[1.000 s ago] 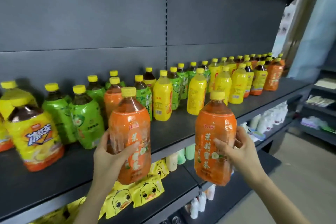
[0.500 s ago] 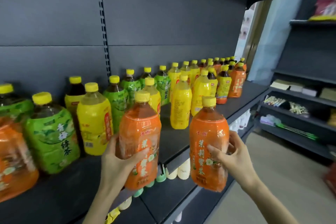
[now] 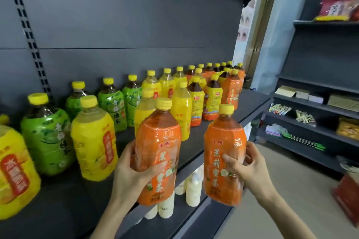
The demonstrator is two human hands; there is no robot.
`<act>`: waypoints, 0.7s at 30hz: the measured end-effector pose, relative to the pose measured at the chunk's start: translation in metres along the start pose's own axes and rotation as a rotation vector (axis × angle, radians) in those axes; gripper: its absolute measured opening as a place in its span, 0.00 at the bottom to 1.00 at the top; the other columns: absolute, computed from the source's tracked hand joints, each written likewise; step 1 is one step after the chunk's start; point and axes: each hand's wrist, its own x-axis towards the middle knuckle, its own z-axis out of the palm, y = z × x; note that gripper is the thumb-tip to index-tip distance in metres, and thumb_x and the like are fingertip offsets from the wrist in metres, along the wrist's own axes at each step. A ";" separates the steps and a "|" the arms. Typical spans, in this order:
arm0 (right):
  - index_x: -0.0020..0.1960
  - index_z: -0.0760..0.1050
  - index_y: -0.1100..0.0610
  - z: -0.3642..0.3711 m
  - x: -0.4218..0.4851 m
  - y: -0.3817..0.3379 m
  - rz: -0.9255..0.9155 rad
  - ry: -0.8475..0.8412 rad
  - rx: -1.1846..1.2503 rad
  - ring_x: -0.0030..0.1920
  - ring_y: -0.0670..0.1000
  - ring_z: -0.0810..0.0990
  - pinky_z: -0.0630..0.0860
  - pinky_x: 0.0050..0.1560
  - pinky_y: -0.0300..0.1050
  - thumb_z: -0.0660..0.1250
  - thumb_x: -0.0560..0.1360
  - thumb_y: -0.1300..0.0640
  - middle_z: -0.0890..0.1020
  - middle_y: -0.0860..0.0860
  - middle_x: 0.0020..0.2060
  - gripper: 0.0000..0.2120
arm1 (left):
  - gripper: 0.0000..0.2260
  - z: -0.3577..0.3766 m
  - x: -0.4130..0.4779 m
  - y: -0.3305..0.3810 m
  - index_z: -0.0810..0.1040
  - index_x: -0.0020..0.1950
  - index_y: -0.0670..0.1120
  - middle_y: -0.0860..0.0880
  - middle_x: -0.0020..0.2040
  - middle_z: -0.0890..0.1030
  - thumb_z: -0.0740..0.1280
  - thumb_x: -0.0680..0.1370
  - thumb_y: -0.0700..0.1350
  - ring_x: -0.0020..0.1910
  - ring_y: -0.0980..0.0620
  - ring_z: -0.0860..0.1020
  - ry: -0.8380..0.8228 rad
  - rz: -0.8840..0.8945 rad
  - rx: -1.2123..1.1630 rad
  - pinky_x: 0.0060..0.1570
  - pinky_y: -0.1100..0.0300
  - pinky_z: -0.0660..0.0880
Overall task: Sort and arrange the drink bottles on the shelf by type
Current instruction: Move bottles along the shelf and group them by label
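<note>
Each hand carries one bottle, both held in the air just in front of the near edge of the dark grey metal shelf point(image 3: 252, 106). The left hand point(image 3: 134, 172) is wrapped around the lower body of an orange-labelled plastic tea bottle with a yellow cap point(image 3: 158, 153), thumb across the front of the label and fingers behind; the right hand point(image 3: 246, 165) grips a second orange-labelled bottle of the same kind point(image 3: 223, 153), fingertips pressed on its near face. Both bottles stand nearly upright, long axis vertical, caps up, the right one tilted slightly. The relation that matters is where their own kind sits: the other orange-labelled bottles point(image 3: 232, 87) are grouped at the far right end of the shelf, beyond the yellow juice bottles point(image 3: 182, 114) and the dark tea bottles with yellow labels point(image 3: 212, 99). That cluster lies ahead and to the right of both hands, and the right hand is the nearer one, with open shelf surface between its bottle and the group. To the left stand green-labelled tea bottles point(image 3: 46, 134) and more yellow ones, so nothing there matches. I judge the step to be carrying the pair toward the orange group, setting the right-hand bottle down first, base flat, beside its fellows.
</note>
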 end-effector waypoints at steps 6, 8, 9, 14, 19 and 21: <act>0.58 0.71 0.51 -0.068 0.056 0.029 -0.005 -0.070 -0.003 0.46 0.41 0.82 0.77 0.36 0.33 0.75 0.51 0.38 0.82 0.46 0.48 0.39 | 0.46 0.087 0.015 -0.001 0.72 0.63 0.56 0.54 0.54 0.80 0.76 0.47 0.66 0.51 0.54 0.80 0.074 -0.024 0.002 0.48 0.55 0.78; 0.58 0.71 0.50 -0.095 0.077 0.036 -0.008 -0.088 -0.011 0.46 0.41 0.82 0.77 0.35 0.33 0.75 0.51 0.37 0.82 0.46 0.49 0.38 | 0.44 0.117 0.019 -0.001 0.72 0.60 0.59 0.54 0.54 0.81 0.77 0.46 0.67 0.51 0.53 0.80 0.109 -0.050 -0.018 0.49 0.52 0.78; 0.57 0.71 0.49 -0.109 0.087 0.040 -0.008 -0.095 -0.013 0.46 0.41 0.82 0.77 0.35 0.33 0.75 0.51 0.37 0.82 0.46 0.49 0.38 | 0.44 0.132 0.021 -0.001 0.72 0.59 0.61 0.55 0.54 0.81 0.77 0.45 0.68 0.51 0.53 0.80 0.124 -0.057 -0.024 0.49 0.51 0.78; 0.53 0.72 0.49 -0.171 0.127 0.058 -0.003 -0.100 0.022 0.45 0.43 0.83 0.77 0.35 0.33 0.75 0.51 0.39 0.83 0.44 0.44 0.33 | 0.43 0.200 0.027 -0.003 0.72 0.56 0.61 0.55 0.53 0.80 0.76 0.43 0.69 0.51 0.52 0.80 0.184 -0.095 -0.043 0.49 0.50 0.78; 0.53 0.72 0.48 -0.211 0.162 0.083 0.027 -0.068 0.020 0.44 0.43 0.83 0.78 0.35 0.35 0.74 0.51 0.38 0.83 0.46 0.45 0.33 | 0.41 0.249 0.046 -0.014 0.72 0.58 0.60 0.54 0.54 0.80 0.76 0.47 0.63 0.52 0.51 0.79 0.196 -0.143 -0.025 0.49 0.52 0.77; 0.53 0.72 0.47 -0.219 0.180 0.093 0.040 -0.068 0.012 0.44 0.43 0.83 0.78 0.36 0.36 0.74 0.51 0.38 0.83 0.47 0.46 0.34 | 0.39 0.266 0.063 -0.018 0.72 0.59 0.60 0.56 0.54 0.79 0.75 0.48 0.62 0.52 0.53 0.79 0.192 -0.136 -0.012 0.46 0.56 0.76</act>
